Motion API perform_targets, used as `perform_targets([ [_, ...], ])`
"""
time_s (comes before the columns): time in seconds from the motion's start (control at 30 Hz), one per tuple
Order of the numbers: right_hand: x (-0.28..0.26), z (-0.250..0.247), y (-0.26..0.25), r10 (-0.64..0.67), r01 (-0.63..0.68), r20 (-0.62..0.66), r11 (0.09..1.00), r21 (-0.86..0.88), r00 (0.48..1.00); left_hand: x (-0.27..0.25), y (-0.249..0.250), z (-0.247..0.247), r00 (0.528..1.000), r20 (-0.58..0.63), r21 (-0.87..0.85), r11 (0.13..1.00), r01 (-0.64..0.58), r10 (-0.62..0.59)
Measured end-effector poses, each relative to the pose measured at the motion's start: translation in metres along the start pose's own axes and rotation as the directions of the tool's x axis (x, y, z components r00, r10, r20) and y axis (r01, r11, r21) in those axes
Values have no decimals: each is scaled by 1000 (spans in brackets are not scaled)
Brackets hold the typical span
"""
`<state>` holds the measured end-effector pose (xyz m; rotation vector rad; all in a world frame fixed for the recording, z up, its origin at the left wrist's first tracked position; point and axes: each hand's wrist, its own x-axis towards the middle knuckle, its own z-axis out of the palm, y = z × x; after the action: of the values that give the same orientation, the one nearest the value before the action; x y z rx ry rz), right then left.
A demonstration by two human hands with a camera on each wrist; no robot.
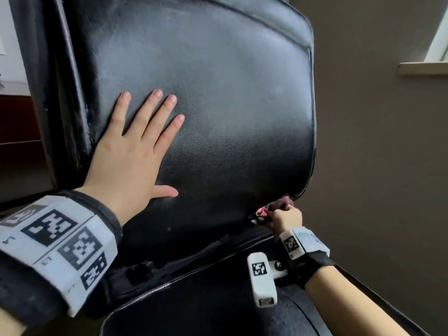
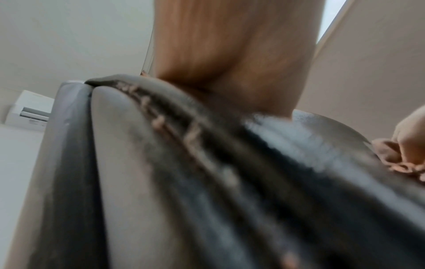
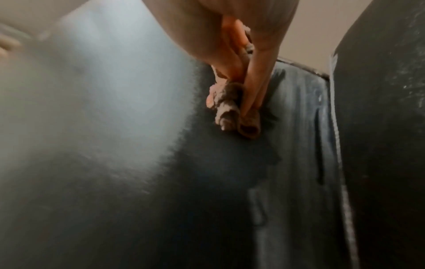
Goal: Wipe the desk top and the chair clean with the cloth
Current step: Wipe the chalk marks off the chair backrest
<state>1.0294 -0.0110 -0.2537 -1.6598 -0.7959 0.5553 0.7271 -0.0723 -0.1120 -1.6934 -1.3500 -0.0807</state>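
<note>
Wiping chair backrest (image 1: 218, 105): my left hand (image 1: 131, 151) lies flat, fingers spread, bracing it. Right hand (image 1: 286, 218) pinches bunched cloth (image 1: 278, 205) at backrest's five o'clock corner; I'd judge firm, overlapping strokes best.

Left hand (image 1: 131, 151) flat on chair back (image 1: 218, 93); cloth (image 1: 278, 206) at its lower right corner.

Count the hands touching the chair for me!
2. The left hand lies flat on the chair back; the right hand presses a cloth at its lower corner.

Wrist bands (image 1: 60, 241) with square coded markers, small printing too blurred to read
</note>
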Motion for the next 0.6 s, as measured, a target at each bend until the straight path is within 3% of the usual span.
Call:
perform_targets([
  [0.1,3,-17,-16,44,-19,-218,993,115,975,0,0,-1,1000,-2,-16,1000,8,-8],
  [0.17,-9,-14,-25,17,-15,-301,1000,9,953,0,0,1,1000,-6,-20,1000,13,-13],
  [0.27,-49,13,-17,-247,225,-171,965,-137,954,1,0,3,1000,-26,-19,1000,10,-11],
  [0.33,-60,22,-9,-316,297,-81,936,-186,945,0,-1,1,999,-37,-31,1000,-2,1],
  [0.53,-34,0,-21,-121,132,-292,991,18,949,0,1,1,1000,-2,-15,1000,-7,7],
  [0.6,-25,0,-19,39,-31,-292,999,33,956,-2,1,2,1000,2,-13,1000,-14,14],
])
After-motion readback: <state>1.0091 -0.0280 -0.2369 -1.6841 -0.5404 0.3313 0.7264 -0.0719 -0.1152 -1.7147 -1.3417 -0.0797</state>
